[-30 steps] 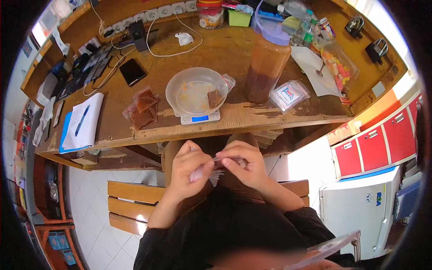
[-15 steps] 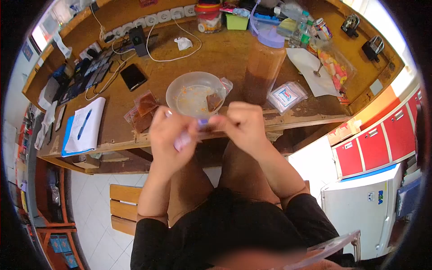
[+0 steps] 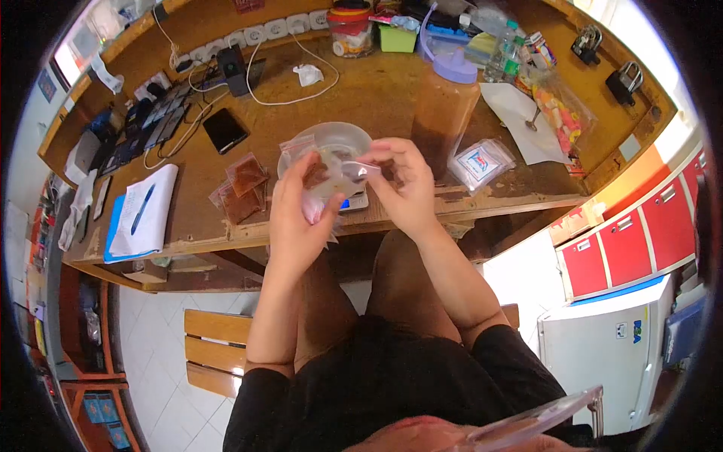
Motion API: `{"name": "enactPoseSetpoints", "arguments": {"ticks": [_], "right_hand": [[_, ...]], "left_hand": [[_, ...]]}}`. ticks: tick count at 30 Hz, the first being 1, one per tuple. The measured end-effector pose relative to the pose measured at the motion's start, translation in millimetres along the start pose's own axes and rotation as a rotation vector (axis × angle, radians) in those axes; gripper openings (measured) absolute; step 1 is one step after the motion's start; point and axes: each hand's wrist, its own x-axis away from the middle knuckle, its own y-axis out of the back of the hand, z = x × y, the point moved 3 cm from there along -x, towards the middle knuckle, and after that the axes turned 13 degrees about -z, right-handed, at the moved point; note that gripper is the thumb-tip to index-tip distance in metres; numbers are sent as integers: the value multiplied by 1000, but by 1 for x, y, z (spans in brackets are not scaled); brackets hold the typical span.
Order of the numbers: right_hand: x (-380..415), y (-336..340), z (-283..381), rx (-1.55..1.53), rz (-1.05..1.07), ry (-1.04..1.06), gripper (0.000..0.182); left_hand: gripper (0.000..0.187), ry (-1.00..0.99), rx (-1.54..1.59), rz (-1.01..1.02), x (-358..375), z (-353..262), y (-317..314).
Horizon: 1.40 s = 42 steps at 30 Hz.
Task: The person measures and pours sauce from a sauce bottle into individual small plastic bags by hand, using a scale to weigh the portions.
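Observation:
My left hand is at the near left of a translucent bowl, its thumb and fingers curled around crumpled pinkish clear plastic. Beside its fingertips, a small zip bag of reddish-brown powder overlaps the bowl. My right hand pinches a small clear plastic piece over the bowl's right side; I cannot tell whether it is a bag. A blue display shows under the bowl's near edge. Left of the hands lie several filled powder bags.
A large bottle of brown powder with a lilac lid stands behind my right hand. A pack of clear bags lies right of it. A notepad with a pen and a black phone lie to the left.
My hands have moved up over the bowl, and the fingers have opened out from their tight grip. A powder bag now shows by the left fingertips.

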Motion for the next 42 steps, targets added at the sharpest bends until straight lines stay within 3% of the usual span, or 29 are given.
{"name": "enactPoseSetpoints", "arguments": {"ticks": [2, 4, 6, 8, 9, 11, 14, 16, 19, 21, 22, 24, 27, 30, 36, 38, 42], "right_hand": [[7, 6, 13, -85, -6, -54, 29], [17, 13, 23, -31, 127, 10, 23], [31, 18, 23, -126, 75, -93, 28], [41, 24, 29, -135, 92, -213, 30], [44, 24, 29, -171, 103, -251, 30], [43, 24, 41, -58, 142, -177, 32], [44, 30, 44, 93, 247, -120, 32], [47, 30, 41, 136, 311, -134, 31], [51, 22, 39, -54, 134, -117, 28], [56, 16, 38, -268, -26, -455, 15], [60, 20, 33, -271, -23, -456, 15], [67, 23, 25, -95, 259, -384, 13], [71, 25, 23, -208, 245, -517, 15], [67, 22, 35, -240, 195, -513, 17], [68, 25, 40, -190, 237, -513, 19], [70, 25, 40, -145, 252, -459, 19], [71, 23, 41, -112, 255, -396, 18]], "left_hand": [[34, 117, 239, 109, 1, 2, -3], [24, 132, 251, 159, 3, -3, 4], [15, 148, 266, 213, 11, -10, 10], [7, 410, 447, 191, 22, -11, 11], [7, 416, 448, 193, 26, -12, 12], [7, 168, 306, 200, 30, -18, 14], [8, 129, 305, 251, 37, -26, 13], [8, 146, 283, 283, 43, -25, 13], [9, 244, 287, 258, 53, -20, 12], [9, 330, 308, 198, 54, -18, 13], [8, 349, 319, 196, 54, -18, 14], [7, 369, 331, 197, 55, -18, 15], [5, 304, 303, 211, 53, -20, 16], [3, 225, 318, 106, 49, -29, 19], [1, 358, 453, 133, 46, -27, 25], [2, 128, 430, 206, 44, -26, 27], [4, 26, 364, 195, 42, -31, 31]]}}
